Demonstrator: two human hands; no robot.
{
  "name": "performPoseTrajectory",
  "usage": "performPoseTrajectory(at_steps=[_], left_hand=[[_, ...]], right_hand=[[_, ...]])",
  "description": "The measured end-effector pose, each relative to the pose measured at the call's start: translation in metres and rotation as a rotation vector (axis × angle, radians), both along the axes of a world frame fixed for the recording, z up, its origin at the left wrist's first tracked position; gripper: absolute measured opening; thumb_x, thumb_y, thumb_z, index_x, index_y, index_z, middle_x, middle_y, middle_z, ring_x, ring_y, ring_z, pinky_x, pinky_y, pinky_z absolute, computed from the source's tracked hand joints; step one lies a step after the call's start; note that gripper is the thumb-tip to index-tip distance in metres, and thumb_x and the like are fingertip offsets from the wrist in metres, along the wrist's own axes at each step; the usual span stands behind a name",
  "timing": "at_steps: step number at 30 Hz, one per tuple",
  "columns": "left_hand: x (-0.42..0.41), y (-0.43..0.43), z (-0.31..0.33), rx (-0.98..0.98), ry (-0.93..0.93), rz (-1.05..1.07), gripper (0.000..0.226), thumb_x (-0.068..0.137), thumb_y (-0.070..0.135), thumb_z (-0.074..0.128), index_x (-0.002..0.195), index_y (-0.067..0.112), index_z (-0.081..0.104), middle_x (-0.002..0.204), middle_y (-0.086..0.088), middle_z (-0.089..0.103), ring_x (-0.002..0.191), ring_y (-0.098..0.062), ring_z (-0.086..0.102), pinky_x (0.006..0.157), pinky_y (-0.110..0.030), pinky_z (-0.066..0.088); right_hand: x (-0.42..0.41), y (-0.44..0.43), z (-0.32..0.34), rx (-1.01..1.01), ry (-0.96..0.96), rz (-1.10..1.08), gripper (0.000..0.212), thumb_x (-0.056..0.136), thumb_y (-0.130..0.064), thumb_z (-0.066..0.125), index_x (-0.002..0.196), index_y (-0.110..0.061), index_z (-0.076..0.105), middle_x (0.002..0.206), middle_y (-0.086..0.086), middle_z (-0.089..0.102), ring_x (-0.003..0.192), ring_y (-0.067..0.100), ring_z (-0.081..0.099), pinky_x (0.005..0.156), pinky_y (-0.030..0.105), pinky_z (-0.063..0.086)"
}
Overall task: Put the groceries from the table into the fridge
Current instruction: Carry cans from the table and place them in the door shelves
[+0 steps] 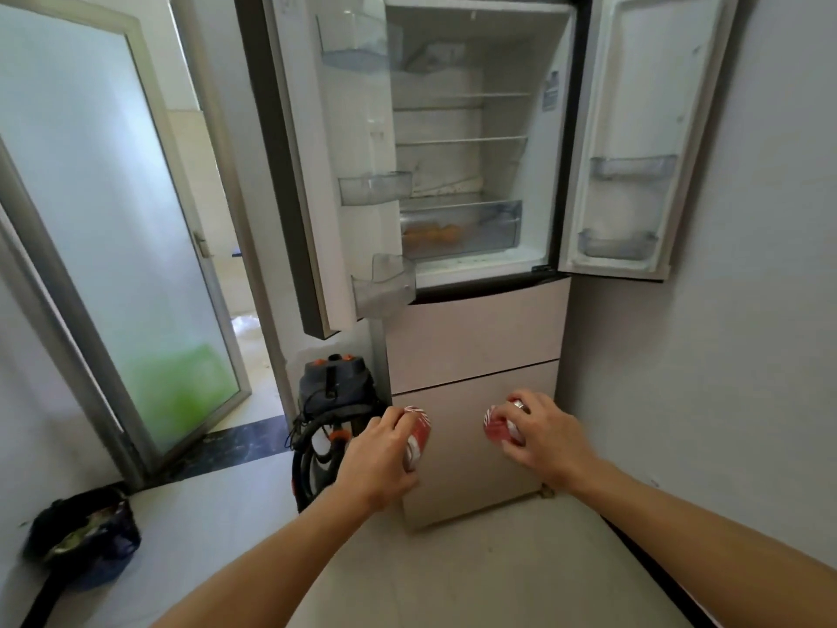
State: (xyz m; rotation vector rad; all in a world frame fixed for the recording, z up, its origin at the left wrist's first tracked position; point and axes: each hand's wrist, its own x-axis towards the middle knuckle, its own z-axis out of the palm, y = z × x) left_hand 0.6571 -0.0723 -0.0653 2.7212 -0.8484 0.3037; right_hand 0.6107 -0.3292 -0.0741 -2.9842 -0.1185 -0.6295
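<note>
The fridge (471, 328) stands ahead with both upper doors swung wide. Its glass shelves look bare, and something orange lies in the clear crisper drawer (462, 228). My left hand (380, 460) is closed around a red and white can (419, 435), held low in front of the fridge's bottom drawers. A second red can (496, 428) is in the grip of my right hand (543, 435), level with the first. Fingers cover much of both cans.
The left fridge door (312, 174) juts out toward me with clear bins; the right door (634, 142) lies against the wall. A grey vacuum with hose (333, 401) sits left of the fridge. A frosted glass door (113, 228) stands open at left. A dark bag (86, 537) lies on the floor.
</note>
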Motion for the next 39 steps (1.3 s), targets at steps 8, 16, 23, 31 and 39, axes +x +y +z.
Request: performPoseTrajectory(at_steps=[8,16,23,31,39], left_hand=[[0.127,-0.031,0.063,-0.260,-0.164,0.056,0.085,0.069,0.032,0.080,0.142,0.021,0.036,0.142,0.000,0.039,0.125,-0.021,0.044,0.101,-0.039,0.046],[0.226,-0.061,0.111,-0.389,-0.357,0.280,0.082,0.065,0.027,0.083,0.136,0.014,0.043,0.131,-0.006,0.049,0.110,-0.024,0.054,0.092,-0.036,0.051],[0.288,-0.092,0.120,-0.290,-0.298,0.558,0.066,0.067,0.034,0.080,0.120,0.017,0.044,0.113,-0.005,0.052,0.093,-0.024,0.057,0.078,-0.034,0.050],[0.315,-0.097,0.117,-0.139,-0.267,0.709,0.062,0.073,0.046,0.071,0.120,0.017,0.042,0.118,-0.006,0.052,0.093,-0.027,0.059,0.078,-0.039,0.051],[0.332,-0.102,0.101,0.068,-0.286,0.842,0.066,0.086,0.064,0.046,0.133,0.017,0.041,0.122,-0.007,0.059,0.107,-0.025,0.057,0.091,-0.038,0.040]], right_hand=[[0.128,-0.022,0.060,0.137,-0.127,0.090,0.040,0.080,-0.037,0.070,0.117,-0.027,0.059,0.126,0.001,0.051,0.109,0.019,0.052,0.082,0.024,0.042],[0.279,-0.027,0.116,0.355,-0.318,0.306,0.041,0.080,-0.031,0.074,0.117,-0.022,0.059,0.126,0.001,0.051,0.114,0.018,0.048,0.093,0.030,0.043],[0.385,-0.021,0.141,0.443,-0.260,0.520,0.046,0.081,-0.029,0.073,0.121,-0.020,0.052,0.124,0.002,0.049,0.110,0.018,0.049,0.093,0.032,0.045],[0.441,0.002,0.117,0.474,-0.093,0.641,0.056,0.078,-0.029,0.075,0.126,-0.024,0.047,0.126,0.000,0.047,0.115,0.018,0.047,0.094,0.031,0.042],[0.465,0.006,0.093,0.418,-0.175,0.684,0.053,0.084,-0.042,0.067,0.129,-0.021,0.047,0.129,0.004,0.049,0.115,0.021,0.048,0.092,0.031,0.042]])
